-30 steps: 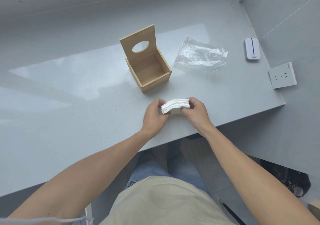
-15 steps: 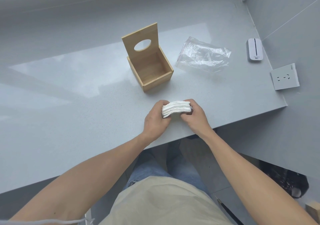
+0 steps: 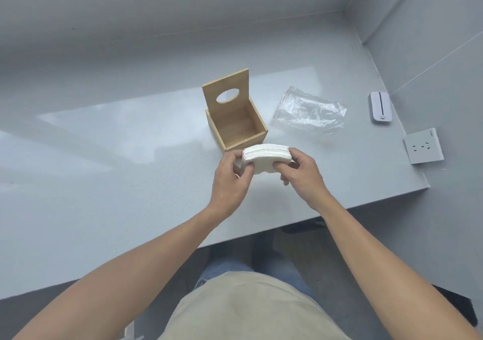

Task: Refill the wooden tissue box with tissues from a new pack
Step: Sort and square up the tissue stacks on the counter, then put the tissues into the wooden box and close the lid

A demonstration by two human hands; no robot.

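Observation:
The wooden tissue box (image 3: pixel 236 128) stands open on the grey counter, its lid with an oval hole tipped upright at the back, and its inside looks empty. A white stack of tissues (image 3: pixel 265 156) is held in the air just in front of the box's near wall. My left hand (image 3: pixel 230 180) grips the stack's left end and my right hand (image 3: pixel 300 173) grips its right end, thumbs under the stack. The empty clear plastic wrapper (image 3: pixel 309 112) lies crumpled to the right of the box.
A small white device (image 3: pixel 380 107) lies near the right wall, and a white wall socket (image 3: pixel 423 146) sits on that wall beside the counter's corner. The counter's front edge (image 3: pixel 287 226) runs just under my forearms.
Both hands have lifted the tissue stack off the counter and carried it forward to the box's near wall. The camera has tilted up a little.

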